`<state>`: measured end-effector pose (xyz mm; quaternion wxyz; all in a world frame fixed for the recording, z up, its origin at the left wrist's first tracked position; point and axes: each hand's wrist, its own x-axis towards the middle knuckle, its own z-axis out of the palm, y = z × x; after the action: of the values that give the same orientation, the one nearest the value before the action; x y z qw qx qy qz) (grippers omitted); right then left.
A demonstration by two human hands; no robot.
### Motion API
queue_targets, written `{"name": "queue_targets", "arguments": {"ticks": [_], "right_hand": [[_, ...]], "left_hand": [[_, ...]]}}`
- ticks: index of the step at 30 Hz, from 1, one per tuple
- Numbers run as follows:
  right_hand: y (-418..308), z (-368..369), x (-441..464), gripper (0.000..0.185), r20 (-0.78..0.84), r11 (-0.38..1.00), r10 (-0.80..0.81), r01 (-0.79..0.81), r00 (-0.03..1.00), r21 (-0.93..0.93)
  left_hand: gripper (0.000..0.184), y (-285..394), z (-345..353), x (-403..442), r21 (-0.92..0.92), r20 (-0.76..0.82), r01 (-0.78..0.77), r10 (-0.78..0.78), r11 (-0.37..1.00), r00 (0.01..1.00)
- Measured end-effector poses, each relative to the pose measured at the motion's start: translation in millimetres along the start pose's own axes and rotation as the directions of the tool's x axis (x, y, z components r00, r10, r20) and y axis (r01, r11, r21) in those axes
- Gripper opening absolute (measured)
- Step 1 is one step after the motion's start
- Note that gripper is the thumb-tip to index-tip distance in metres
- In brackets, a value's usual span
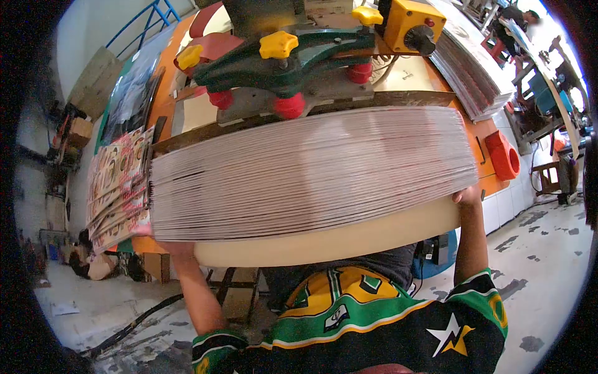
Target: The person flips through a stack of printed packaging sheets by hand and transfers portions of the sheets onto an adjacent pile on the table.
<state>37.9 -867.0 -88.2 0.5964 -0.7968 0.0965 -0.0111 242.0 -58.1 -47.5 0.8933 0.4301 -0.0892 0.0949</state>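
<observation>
A long, fanned stack of thin whitish sheets [311, 174] lies across the bench in front of me, its many edges facing me. My right hand [467, 195] is closed at the stack's near right corner, with the fingertips bent against it. At the near left corner, my left hand [179, 247] grips the stack's end, and its fingers are mostly hidden by the stack. Printed red and cream sheets [121, 181] overlap loosely just beyond the left end. Under the near edge runs a smooth cream panel [336, 240].
Behind the stack stands a dark green machine clamp [317, 62] with a yellow star knob [279, 45] and red feet. A yellow control box [414, 28] sits at back right, near another sheet stack [476, 75]. A red tape dispenser-like ring [502, 156] is at right. A person [514, 28] is far off.
</observation>
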Motion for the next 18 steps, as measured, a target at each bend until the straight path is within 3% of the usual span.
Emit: {"name": "queue_targets", "arguments": {"ticks": [2,3,5,10,16,18], "right_hand": [[1.9,5.0,3.6,0.124,-0.055,0.973,-0.217,0.212,0.975,-0.086],[0.5,4.4,2.4,0.124,-0.078,0.961,-0.265,0.258,0.961,-0.097],[-10.4,6.9,2.8,0.125,-0.09,0.953,-0.293,0.284,0.952,-0.104],[-52.5,12.1,0.0,0.127,-0.041,0.966,-0.232,0.225,0.972,-0.124],[-77.6,6.3,2.3,0.125,0.147,0.944,-0.126,0.165,0.981,-0.285],[-61.6,12.9,0.4,0.115,0.054,0.962,-0.186,0.193,0.981,-0.192]], "left_hand": [[0.098,1.2,9.2,7.9,-0.231,-0.271,-0.016,-0.048,0.973,0.961],[0.094,6.2,22.3,8.7,-0.358,-0.144,0.128,-0.19,0.925,0.971],[0.09,21.3,77.9,8.1,-0.458,0.0,0.273,-0.307,0.846,0.952],[0.089,26.3,95.7,10.8,-0.334,0.212,0.332,-0.273,0.882,0.938],[0.088,29.8,115.2,16.1,-0.186,0.415,0.347,-0.247,0.919,0.876],[0.088,28.8,119.4,19.6,-0.163,0.433,0.332,-0.235,0.929,0.87]]}}
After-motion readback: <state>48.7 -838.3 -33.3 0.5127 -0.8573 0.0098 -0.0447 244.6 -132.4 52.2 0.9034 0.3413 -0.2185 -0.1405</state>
